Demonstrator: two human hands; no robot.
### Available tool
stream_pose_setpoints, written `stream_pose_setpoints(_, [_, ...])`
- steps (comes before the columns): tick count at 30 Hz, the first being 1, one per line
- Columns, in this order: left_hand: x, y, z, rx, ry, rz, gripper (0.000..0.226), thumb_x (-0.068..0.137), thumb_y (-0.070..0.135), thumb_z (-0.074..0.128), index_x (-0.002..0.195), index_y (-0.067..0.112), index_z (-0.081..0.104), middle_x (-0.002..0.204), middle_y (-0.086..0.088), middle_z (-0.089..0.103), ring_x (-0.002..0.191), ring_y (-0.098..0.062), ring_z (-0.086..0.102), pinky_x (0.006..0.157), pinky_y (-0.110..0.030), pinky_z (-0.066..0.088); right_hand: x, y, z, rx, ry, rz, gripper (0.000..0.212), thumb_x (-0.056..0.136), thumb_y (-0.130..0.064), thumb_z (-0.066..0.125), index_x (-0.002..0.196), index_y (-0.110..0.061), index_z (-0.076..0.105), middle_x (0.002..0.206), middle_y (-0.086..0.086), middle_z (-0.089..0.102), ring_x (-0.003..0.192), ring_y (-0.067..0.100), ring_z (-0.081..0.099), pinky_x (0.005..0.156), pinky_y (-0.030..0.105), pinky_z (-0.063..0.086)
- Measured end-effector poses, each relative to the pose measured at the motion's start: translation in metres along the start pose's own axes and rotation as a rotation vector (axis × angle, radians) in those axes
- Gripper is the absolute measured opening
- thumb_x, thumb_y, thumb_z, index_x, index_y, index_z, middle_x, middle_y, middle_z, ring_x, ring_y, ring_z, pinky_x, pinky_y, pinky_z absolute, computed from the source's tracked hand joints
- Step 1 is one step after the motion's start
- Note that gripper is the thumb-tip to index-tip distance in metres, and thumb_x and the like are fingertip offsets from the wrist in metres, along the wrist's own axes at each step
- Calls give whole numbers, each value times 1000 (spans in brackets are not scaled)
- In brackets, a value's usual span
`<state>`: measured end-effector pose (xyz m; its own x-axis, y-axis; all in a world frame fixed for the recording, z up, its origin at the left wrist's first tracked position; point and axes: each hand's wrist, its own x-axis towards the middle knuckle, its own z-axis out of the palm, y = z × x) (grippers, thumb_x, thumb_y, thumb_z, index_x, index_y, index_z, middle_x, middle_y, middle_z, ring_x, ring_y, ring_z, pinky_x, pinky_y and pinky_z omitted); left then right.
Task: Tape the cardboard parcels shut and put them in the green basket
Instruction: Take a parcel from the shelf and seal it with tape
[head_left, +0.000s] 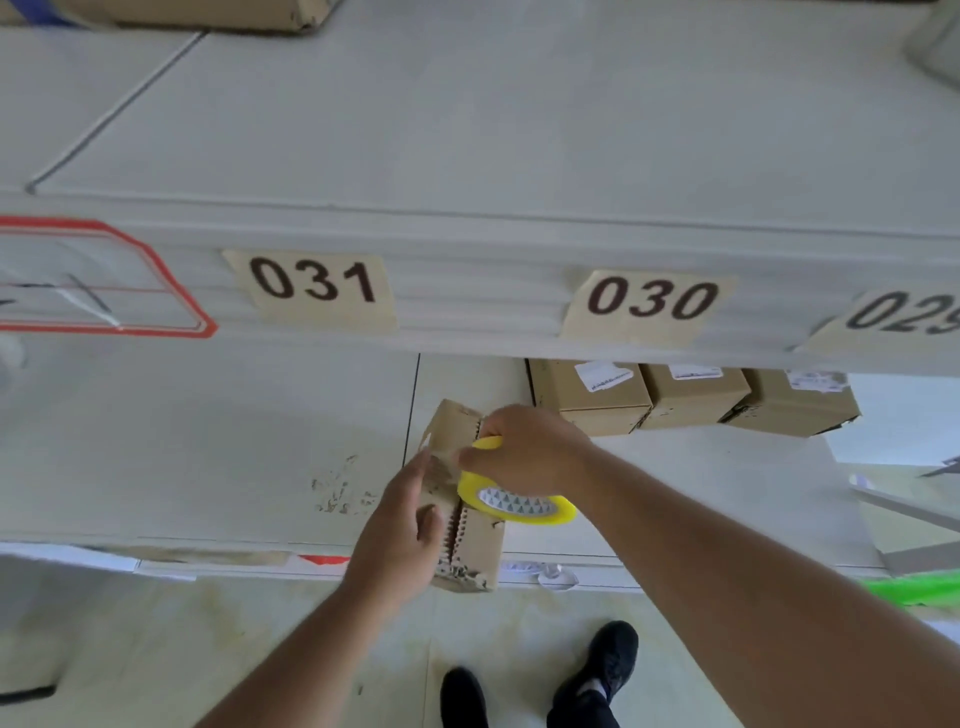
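A small cardboard parcel (480, 545) with a torn zigzag seam lies at the front edge of the lower shelf. My left hand (400, 525) rests flat on its left side, fingers straight toward the far end. My right hand (524, 452) grips a yellow tape roll (519, 506) held over the parcel's top, with clear tape stretched toward the far end. A green basket edge (909, 590) shows at the right border.
Three taped cardboard boxes (691, 397) with white labels stand in a row at the back of the lower shelf. An upper shelf with tags 031, 030 and 029 (644, 301) overhangs. White papers (893, 441) lie at right. My shoes (597, 675) are on the floor.
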<state>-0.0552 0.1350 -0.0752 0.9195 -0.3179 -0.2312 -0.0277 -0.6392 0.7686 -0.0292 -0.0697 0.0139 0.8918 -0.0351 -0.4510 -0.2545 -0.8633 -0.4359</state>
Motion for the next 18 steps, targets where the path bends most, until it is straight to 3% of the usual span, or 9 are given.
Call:
stream_pose_setpoints(4, [-5, -10, 1, 143, 103, -21, 65, 106, 20, 40, 161, 45, 16, 163, 24, 29, 139, -9, 47, 99, -29, 47, 13, -36, 5, -117, -40, -82, 58, 92, -71, 46, 118, -23, 67, 109, -1, 69, 101, 26, 65, 87, 40, 56])
stream_pose_setpoints(7, [-1, -22, -10, 190, 62, -77, 65, 107, 29, 35, 159, 53, 4, 160, 21, 34, 116, -16, 62, 83, -30, 46, 16, -55, 11, -134, -39, -99, 54, 97, -65, 45, 114, -19, 67, 98, 0, 71, 91, 24, 67, 79, 37, 56])
stream_pose_setpoints(11, [5, -26, -19, 216, -59, -36, 73, 102, 53, 44, 160, 49, -1, 163, 19, 27, 129, -16, 55, 93, -35, 48, 19, -68, 10, -178, -32, -59, 45, 99, -56, 47, 94, -15, 66, 81, 0, 67, 76, 20, 65, 61, 31, 44])
stream_pose_setpoints(14, [4, -25, -22, 299, -74, -37, 90, 87, 77, 50, 158, 47, 4, 153, 14, 41, 120, -20, 62, 88, -39, 53, 22, -74, 8, -200, -57, -58, 44, 99, -54, 48, 88, -15, 65, 80, 2, 68, 74, 21, 66, 60, 31, 45])
stream_pose_setpoints(18, [3, -21, -21, 479, -109, -83, 110, 78, 92, 40, 155, 46, -23, 156, 11, 37, 115, -23, 64, 82, -37, 52, 10, -55, 1, -340, -73, -72, 40, 99, -51, 49, 83, -15, 56, 86, 3, 65, 78, 20, 61, 67, 31, 48])
